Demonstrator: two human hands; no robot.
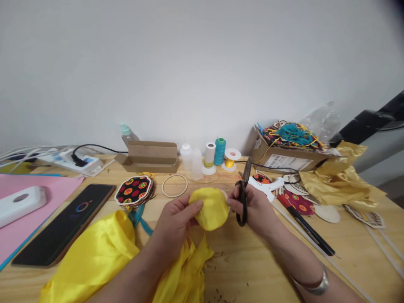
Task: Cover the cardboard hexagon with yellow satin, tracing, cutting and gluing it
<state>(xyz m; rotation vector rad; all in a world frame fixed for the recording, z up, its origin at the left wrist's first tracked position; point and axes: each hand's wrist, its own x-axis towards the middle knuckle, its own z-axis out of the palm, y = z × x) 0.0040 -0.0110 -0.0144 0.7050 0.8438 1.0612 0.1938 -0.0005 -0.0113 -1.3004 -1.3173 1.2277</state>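
Above a wooden table (240, 269), between the two grips, a yellow fabric disc (211, 209) is held up with its face turned to view. Its left edge is clamped by the left hand (173, 219), the thumb being pressed on the front and the fingers placed behind. Its right edge is met by the thumb of the right hand (255, 208), in whose closed fingers black-handled scissors (242, 202) are also gripped; the blades are pointed away from the fabric. A silver bracelet (317, 287) is worn on the right wrist.

Below the left grip, a loose yellow strip (186, 273) is gathered beside the forearm; whether it is joined to the disc cannot be told. On the forearm's far side, a larger yellow cloth (91, 248) is spread in folds. To the left of the grip, a stack of patterned pieces (134, 190) and, farther out, a dark phone (65, 225) are laid. Just beyond the left hand, a pale ring (175, 196) is set flat. Beyond the disc, a teal thread spool (220, 151) is stood upright. To the right of the scissors, a red-and-black marker (307, 227) is placed, with a filled cardboard box (290, 161) located behind.
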